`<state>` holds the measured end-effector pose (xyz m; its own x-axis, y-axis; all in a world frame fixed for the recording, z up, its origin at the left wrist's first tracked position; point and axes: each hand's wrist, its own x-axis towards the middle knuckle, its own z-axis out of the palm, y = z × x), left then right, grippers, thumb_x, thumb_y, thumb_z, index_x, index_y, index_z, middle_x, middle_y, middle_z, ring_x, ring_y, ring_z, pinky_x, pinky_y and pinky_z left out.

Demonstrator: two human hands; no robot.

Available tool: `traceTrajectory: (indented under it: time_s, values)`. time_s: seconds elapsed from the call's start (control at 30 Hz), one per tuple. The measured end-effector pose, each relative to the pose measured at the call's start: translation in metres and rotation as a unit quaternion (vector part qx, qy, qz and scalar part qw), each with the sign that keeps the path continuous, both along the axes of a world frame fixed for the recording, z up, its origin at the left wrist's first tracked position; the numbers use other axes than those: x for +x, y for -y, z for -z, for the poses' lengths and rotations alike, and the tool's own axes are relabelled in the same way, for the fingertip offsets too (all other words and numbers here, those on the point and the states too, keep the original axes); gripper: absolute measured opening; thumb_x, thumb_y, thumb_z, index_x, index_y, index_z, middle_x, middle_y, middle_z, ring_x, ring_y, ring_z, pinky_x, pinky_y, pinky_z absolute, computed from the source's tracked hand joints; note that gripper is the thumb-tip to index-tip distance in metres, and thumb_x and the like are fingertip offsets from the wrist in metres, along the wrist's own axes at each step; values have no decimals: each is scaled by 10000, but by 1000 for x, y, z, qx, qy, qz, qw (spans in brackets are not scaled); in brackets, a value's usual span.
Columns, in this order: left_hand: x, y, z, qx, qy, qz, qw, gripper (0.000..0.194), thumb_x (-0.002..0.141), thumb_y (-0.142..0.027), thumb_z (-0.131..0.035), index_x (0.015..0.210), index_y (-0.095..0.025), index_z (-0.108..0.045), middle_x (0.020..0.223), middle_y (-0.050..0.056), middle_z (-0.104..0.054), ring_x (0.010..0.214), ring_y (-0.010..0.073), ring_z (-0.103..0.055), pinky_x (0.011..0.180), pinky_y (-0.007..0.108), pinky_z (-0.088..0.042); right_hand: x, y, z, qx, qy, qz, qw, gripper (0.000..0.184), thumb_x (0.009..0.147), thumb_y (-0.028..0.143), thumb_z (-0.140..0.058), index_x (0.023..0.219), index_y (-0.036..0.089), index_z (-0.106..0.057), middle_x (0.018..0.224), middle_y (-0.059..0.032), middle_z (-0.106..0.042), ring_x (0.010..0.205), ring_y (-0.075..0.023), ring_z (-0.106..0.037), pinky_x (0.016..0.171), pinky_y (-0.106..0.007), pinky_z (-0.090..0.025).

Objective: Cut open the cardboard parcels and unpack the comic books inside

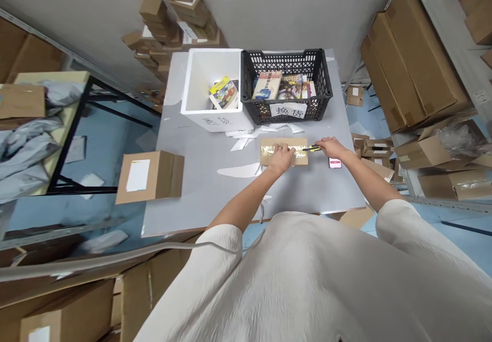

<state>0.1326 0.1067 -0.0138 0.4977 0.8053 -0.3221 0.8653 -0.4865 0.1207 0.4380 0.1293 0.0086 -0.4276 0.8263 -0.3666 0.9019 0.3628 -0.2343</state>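
Head view: far left, grey bags (28, 152) on a rack. Then a brown box with white label (164, 178) at the left end of my grey worktop (196, 178), closed, slightly over the edge. Next, white bin (209, 65) at the back, handwritten characters on its front, books (226, 94) inside. White paper scraps (242, 142) lie in front of it. My left grip (282, 157) is spread flat, fingers down on top of the small taped carton (268, 149), not closed around it. Carton lies flat, front-centre of the black crate (251, 110), which holds upright and leaning books (269, 84) and butts against the white bin. Black-and-yellow cutter (313, 147) points left, tip over the carton's right end; can't tell if it's touching. My right grip (331, 147) is closed on its handle end. Phone (334, 163), screen lit, just below that wrist.
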Motion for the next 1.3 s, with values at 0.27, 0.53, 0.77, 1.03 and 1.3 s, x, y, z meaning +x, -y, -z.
traceTrajectory:
  time_s: [0.27,0.53,0.77,1.03,1.3]
  values:
    - [3,4,-9,0,-8,-11,1000,664,919,-325,-882,1515,-241,-601,1535,184,-604,1404,373,-656,1402,553,-229,17,16,14,-120,-104,90,983,456,1105,271,-502,1466,235,-778,1262,-103,-854,1070,-274,-740,977,-346,-557]
    - [1,2,-10,-24,11,-16,1000,649,932,-300,-863,1527,-227,-616,1552,199,-597,1495,403,-589,1409,561,-239,2,41,19,-120,-160,162,966,394,1111,328,-534,1386,218,-794,1205,-94,-853,1059,-275,-761,989,-375,-594]
    - [0,5,-12,-27,25,-34,999,651,945,-291,-838,1549,-300,-593,1555,168,-604,1486,406,-599,1394,605,-270,7,46,6,-123,-143,136,973,347,1081,425,-630,1281,224,-830,1020,-75,-843,980,-286,-734,969,-388,-581]
    - [0,3,-15,-24,40,-24,999,691,941,-289,-824,1583,-238,-573,1554,191,-601,1421,386,-640,1372,538,-321,18,65,4,-133,-198,244,940,370,1096,443,-490,1238,216,-745,946,-51,-800,783,-229,-725,749,-329,-583]
    - [-1,-2,-13,-11,82,-74,994,610,1097,-395,-565,1682,-244,-481,1724,199,-480,1341,401,-687,1228,548,-472,11,78,-10,-99,-243,255,931,405,1137,488,-497,1342,220,-721,999,-60,-828,818,-228,-749,800,-340,-608]
